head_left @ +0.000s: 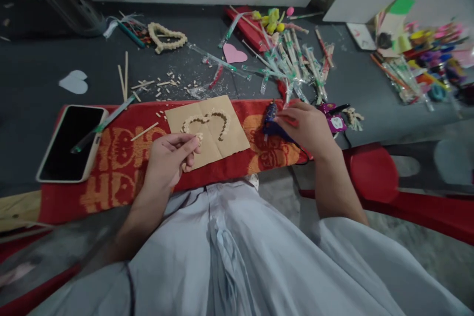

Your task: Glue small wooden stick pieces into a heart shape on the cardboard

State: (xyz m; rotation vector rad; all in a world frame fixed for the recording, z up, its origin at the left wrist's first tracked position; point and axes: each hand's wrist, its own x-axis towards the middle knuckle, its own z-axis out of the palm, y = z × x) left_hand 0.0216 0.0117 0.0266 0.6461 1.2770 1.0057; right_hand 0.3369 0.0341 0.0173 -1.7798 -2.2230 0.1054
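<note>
My left hand (174,155) is closed in a pinch on a small cluster of pale stick pieces (199,137), held over the lower left of a brown paper square (237,138). On that paper a row of short pale pieces forms the curved upper part of a heart outline (224,121). Over to the right, my right hand (309,126) has its fingers curled at a dark blue glue gun (272,126), which is partly covered by the fingers. The gun's nozzle points away from me. A red patch shows beside the fingertips.
A phone (70,143) lies left on the red patterned cloth (118,173), with a clear glue stick across it. Behind are cut stick bits (163,83), a finished heart outline (166,39), a pink paper heart (235,53), wrapped sticks (296,57) and colourful craft items (437,64).
</note>
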